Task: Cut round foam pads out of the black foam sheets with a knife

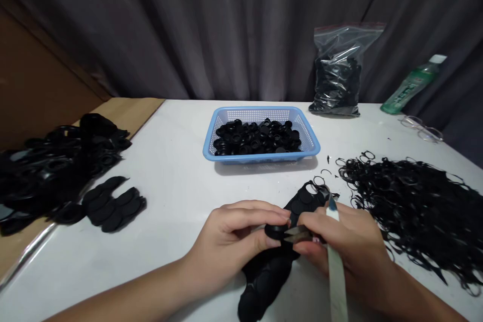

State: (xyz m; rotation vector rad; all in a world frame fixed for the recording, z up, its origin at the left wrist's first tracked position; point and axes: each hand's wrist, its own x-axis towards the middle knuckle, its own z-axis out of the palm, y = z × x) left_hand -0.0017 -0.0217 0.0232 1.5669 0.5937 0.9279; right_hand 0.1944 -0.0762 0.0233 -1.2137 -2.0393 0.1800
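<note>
Between its thumb and fingers, my left hand (pixel 241 234) pinches a round black rubber part (pixel 276 231). My right hand (pixel 345 241) is closed around small metal snips (pixel 298 234), whose pointed blades touch the right edge of that part. A pale strip (pixel 336 276) with a dark tip runs over the right fingers; what it belongs to is unclear. Beneath both hands lies a black sheet of joined round parts (pixel 267 282), partly hidden by them.
Behind the hands sits a blue basket (pixel 260 157) of black round parts. Thin black ring scraps (pixel 422 206) are heaped at right, black sheets (pixel 56 171) at left. A filled clear bag (pixel 337 75), a green bottle (pixel 411 85) and glasses (pixel 430 134) stand or lie at back right.
</note>
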